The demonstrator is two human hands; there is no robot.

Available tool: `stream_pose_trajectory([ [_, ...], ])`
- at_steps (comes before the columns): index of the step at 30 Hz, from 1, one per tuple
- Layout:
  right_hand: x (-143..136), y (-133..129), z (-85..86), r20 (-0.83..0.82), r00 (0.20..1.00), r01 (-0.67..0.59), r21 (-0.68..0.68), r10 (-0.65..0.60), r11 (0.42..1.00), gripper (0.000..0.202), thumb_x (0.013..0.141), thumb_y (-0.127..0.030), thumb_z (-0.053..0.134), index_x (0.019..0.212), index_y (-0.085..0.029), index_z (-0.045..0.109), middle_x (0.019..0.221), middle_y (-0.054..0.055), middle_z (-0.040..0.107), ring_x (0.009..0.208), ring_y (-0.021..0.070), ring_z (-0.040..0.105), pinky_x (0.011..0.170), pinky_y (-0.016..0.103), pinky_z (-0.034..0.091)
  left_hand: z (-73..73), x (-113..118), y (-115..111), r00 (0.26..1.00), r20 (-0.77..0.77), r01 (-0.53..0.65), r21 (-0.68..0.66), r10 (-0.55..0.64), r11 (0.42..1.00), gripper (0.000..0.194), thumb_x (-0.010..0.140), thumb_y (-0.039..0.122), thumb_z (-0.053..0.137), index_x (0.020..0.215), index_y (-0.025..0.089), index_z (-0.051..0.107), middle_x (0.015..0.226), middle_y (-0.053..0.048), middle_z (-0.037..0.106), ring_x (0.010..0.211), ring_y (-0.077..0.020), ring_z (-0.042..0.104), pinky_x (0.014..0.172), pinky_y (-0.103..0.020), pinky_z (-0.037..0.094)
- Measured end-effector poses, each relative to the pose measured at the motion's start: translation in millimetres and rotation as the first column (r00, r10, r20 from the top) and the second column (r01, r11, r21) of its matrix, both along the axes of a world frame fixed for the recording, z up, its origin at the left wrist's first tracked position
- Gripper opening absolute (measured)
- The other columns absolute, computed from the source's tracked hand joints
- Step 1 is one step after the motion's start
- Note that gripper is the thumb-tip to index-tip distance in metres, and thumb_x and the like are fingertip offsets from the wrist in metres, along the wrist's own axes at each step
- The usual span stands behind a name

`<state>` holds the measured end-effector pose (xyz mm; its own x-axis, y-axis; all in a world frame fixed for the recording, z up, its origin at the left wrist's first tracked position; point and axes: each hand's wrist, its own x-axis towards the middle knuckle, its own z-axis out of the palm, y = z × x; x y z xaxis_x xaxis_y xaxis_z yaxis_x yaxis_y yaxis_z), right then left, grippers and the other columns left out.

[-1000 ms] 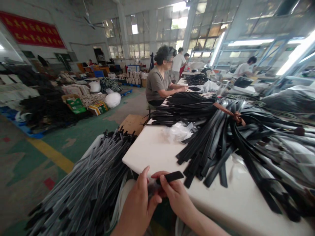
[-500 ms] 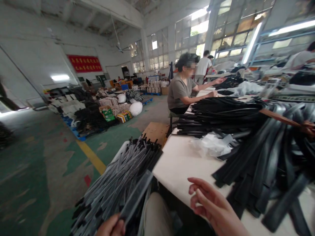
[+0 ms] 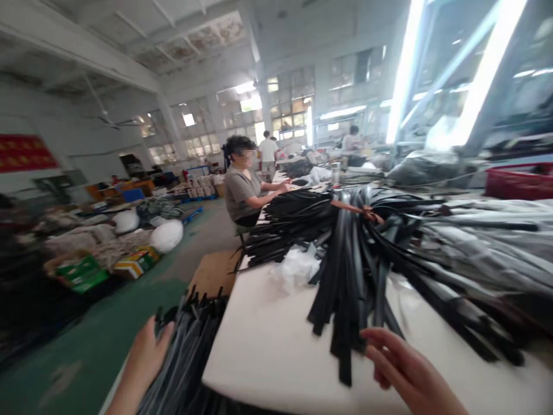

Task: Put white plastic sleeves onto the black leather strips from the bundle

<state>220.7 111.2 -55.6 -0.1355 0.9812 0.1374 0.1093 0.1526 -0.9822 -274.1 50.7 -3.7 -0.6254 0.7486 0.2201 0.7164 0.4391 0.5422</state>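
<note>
The right hand [image 3: 408,374] is at the lower right, over the front of the white table [image 3: 276,351]. Its fingers are spread and slightly curled and hold nothing; the fingertips lie just beside the near ends of the bundle of black straps [image 3: 349,271]. This bundle fans out across the table and is tied near its far end with a brown band [image 3: 360,210].

The left hand [image 3: 144,357] is at the lower left, off the table edge. It rests flat against the left side of a second stack of dark strips [image 3: 190,351], fingers extended; motion blur prevents a firm reading, but it appears to grip nothing.

A crumpled clear plastic bag [image 3: 296,268] lies on the table, touching the bundle's left side. A co-worker [image 3: 242,190] in a grey shirt sits farther along the same table, hands on another pile of straps [image 3: 298,213].
</note>
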Motion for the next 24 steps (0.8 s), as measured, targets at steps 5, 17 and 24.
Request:
stream_pose_trajectory([
  [5,6.7,27.8,31.4,0.470,0.883,-0.199,0.351,0.012,0.915,0.022,0.092,-0.023,0.051,0.108,-0.021,0.067,0.102,0.011,0.070,0.086,0.0242,0.068,0.076,0.036,0.056,0.2,137.0,124.4,0.874,-0.121,0.481,0.073,-0.471,0.874,0.050,0.086,0.044,0.049,0.125,0.012,0.052,0.134,-0.016,0.055,0.129,-0.0274,0.048,0.112,-0.043,0.035],
  [17,-97.6,168.7,47.5,0.787,0.616,-0.493,0.414,-0.029,0.765,0.075,0.078,-0.044,0.075,0.138,-0.009,0.047,0.136,0.018,0.056,0.130,0.0346,0.046,0.108,0.048,0.038,10.5,220.8,226.5,0.893,0.347,0.224,0.209,-0.287,0.952,0.018,0.090,0.031,0.064,0.082,0.014,0.062,0.084,0.000,0.065,0.078,-0.0158,0.063,0.074,-0.035,0.054],
  [24,-103.4,185.0,6.8,0.839,0.541,-0.476,0.354,-0.049,0.805,0.058,0.086,-0.059,0.063,0.123,-0.014,0.059,0.127,0.014,0.061,0.119,0.0304,0.055,0.104,0.053,0.039,17.0,197.3,161.2,0.489,0.786,-0.046,0.457,-0.379,0.888,0.021,0.092,0.019,0.058,0.071,0.016,0.053,0.064,0.006,0.052,0.053,-0.0081,0.052,0.050,-0.021,0.045],
])
